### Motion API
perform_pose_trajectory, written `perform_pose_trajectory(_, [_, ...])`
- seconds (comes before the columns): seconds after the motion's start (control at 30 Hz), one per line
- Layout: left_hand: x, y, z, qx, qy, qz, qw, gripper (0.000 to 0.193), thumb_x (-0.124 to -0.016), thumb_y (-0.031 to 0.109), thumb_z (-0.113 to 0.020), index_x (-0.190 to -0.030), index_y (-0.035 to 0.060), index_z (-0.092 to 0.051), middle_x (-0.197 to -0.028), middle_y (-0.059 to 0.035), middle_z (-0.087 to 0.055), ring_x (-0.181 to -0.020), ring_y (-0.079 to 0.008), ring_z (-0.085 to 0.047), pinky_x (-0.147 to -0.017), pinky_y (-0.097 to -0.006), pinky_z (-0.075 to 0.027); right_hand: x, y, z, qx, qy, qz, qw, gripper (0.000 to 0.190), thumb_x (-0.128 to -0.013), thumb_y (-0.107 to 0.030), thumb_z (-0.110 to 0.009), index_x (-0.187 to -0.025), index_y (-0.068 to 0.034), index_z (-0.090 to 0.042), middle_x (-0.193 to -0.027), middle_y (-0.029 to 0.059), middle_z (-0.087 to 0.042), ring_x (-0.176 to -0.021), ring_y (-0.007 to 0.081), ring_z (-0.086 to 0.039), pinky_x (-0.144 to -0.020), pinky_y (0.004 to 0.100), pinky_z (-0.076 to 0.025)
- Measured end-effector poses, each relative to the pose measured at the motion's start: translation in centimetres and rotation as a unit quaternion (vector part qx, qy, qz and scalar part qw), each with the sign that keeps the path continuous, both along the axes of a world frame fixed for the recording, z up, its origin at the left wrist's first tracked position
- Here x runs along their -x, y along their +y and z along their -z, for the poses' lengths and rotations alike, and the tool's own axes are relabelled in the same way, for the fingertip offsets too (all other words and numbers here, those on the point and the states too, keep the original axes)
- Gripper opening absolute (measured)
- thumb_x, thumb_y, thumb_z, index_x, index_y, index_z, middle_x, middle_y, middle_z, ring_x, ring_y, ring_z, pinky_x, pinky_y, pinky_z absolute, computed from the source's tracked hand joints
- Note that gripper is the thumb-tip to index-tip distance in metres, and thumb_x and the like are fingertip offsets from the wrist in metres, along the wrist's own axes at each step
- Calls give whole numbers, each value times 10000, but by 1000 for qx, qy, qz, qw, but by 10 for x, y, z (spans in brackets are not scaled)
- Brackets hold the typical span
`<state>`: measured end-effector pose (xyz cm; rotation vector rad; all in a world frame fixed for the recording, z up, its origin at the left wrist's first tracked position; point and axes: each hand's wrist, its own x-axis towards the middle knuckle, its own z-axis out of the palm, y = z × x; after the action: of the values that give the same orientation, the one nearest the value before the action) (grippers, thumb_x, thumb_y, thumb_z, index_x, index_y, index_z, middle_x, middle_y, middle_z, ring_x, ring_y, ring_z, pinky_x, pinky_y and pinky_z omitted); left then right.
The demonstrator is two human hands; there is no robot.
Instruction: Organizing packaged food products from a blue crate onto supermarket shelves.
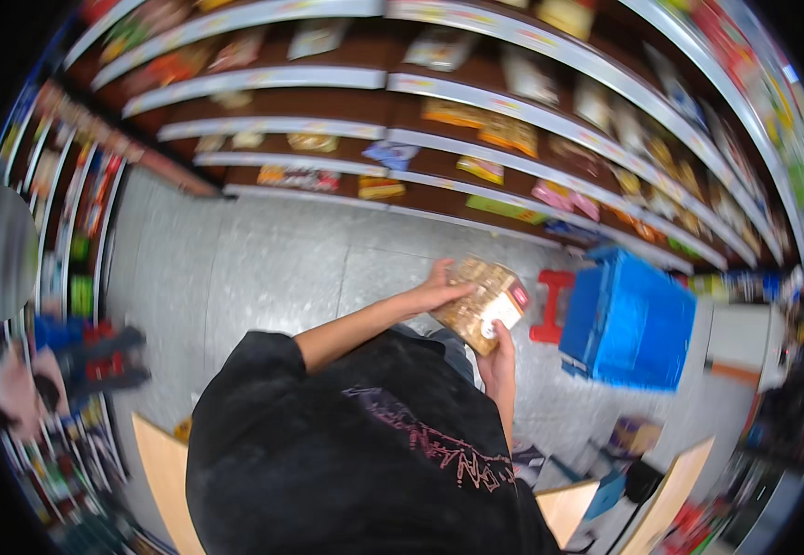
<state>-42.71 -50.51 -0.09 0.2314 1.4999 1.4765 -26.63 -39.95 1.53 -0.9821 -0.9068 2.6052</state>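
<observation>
Both hands hold one package of brown, grainy-looking food (pixel 468 326) in front of my body. My left hand (pixel 437 290) grips its left side, thumb across the front. My right hand (pixel 500 354) holds the lower right corner, with the thumb near a white label (pixel 502 312). Toward the top right the package has a red patch, and the label bears writing too small to read. What exactly is inside cannot be told, as the package is blurred.
Ahead stand store shelves (pixel 388 125) with bagged goods. To my right, a blue plastic crate (pixel 659 326) sits beside a red stand (pixel 548 305). A cardboard box (pixel 634 436) lies lower right. Another person (pixel 34 388) is at the shelves on the left. Grey tiles (pixel 270 257) cover the floor.
</observation>
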Motion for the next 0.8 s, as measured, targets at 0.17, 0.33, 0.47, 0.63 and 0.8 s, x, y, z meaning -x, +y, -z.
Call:
perform_pose_trajectory(0.17, [16, -64, 49, 102, 137, 7, 985, 939, -764, 414, -675, -1351, -54, -112, -1253, -242, -404, -1171, -294, -422, -972, -348, -343, 24, -58, -9, 46, 13, -75, 996, 482, -891, -266, -496, -1290, -26, -373, -1250, 104, -500, -1146, 240, -486, -984, 405, -365])
perform_pose_trajectory(0.33, [34, -158, 57, 104, 51, -166, 979, 946, -764, 371, -684, -1347, -56, -73, -1200, -268, -435, -1113, -290, -469, -951, -350, -364, 94, -109, -9, 45, -42, -220, 974, 460, -900, -277, -482, -1278, -29, -396, -1246, 102, -508, -1135, 243, -496, -985, 417, -363])
perform_pose_trajectory(0.47, [56, -218, 61, 6, -6, -325, 946, 872, -795, 276, -668, -1335, -31, -56, -1208, -238, -439, -1095, -237, -484, -903, -332, -409, 162, -143, 5, 72, -47, -335, 938, 443, -901, -258, -491, -1272, -31, -405, -1235, 111, -515, -1129, 245, -501, -984, 418, -371])
perform_pose_trajectory(0.63, [66, -297, 78, 11, 12, -460, 888, 853, -829, 287, -621, -1357, 24, -5, -1250, -210, -419, -1137, -239, -459, -940, -338, -387, 245, -213, 23, 53, -49, -515, 854, 493, -869, -327, -530, -1268, -61, -416, -1222, 109, -526, -1112, 249, -509, -966, 438, -369])
perform_pose_trajectory(0.8, [99, -374, 40, -56, -76, -562, 822, 973, -789, 370, -662, -1356, -30, 20, -1328, -251, -225, -1259, -282, -286, -1028, -344, -270, 321, -291, 40, 72, -74, -636, 765, 562, -844, -363, -549, -1301, -83, -378, -1269, 141, -477, -1156, 298, -466, -986, 532, -319])
